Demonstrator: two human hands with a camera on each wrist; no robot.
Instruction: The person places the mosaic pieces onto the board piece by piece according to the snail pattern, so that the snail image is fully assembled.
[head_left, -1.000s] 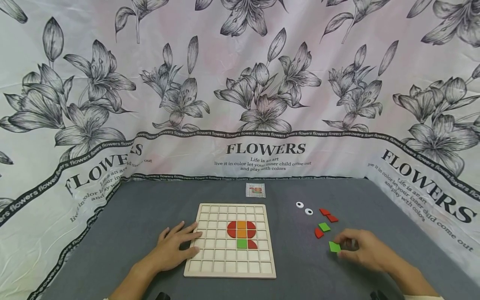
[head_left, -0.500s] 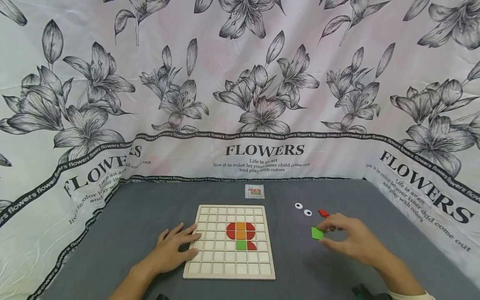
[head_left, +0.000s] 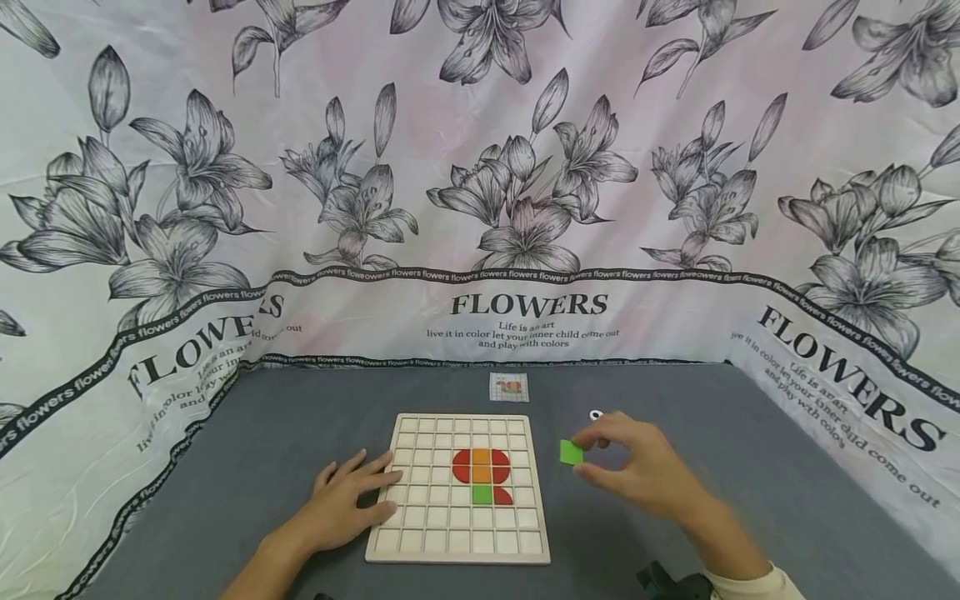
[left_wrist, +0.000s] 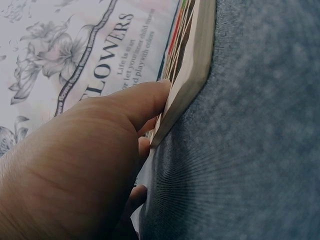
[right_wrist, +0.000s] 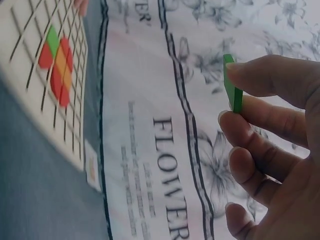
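Our right hand (head_left: 637,467) pinches a green square tile (head_left: 571,452) right of the wooden grid board (head_left: 457,558); our left hand (head_left: 343,504), fingers loosely straight, touches the board's left edge. We judge this a transfer step, calling next for squaring tile to board. The floral backdrop (head_left: 480,179) reads "FLOWERS", "Life is an art".

- Green square tile (head_left: 570,452): thin; being pinched by the right hand (head_left: 637,462), hanging at the board's 2-to-3 o'clock.
- Gridded wooden board (head_left: 412,542): lying flat; left hand (head_left: 347,504) touching its 9 o'clock edge.
- Orange tiles (head_left: 481,457): sitting stacked between rounded red tiles (head_left: 461,465).
- Second green tile (head_left: 482,495): resting at their 6 o'clock.
- Red quarter-round tile (head_left: 503,497): adjoining at 3 o'clock.
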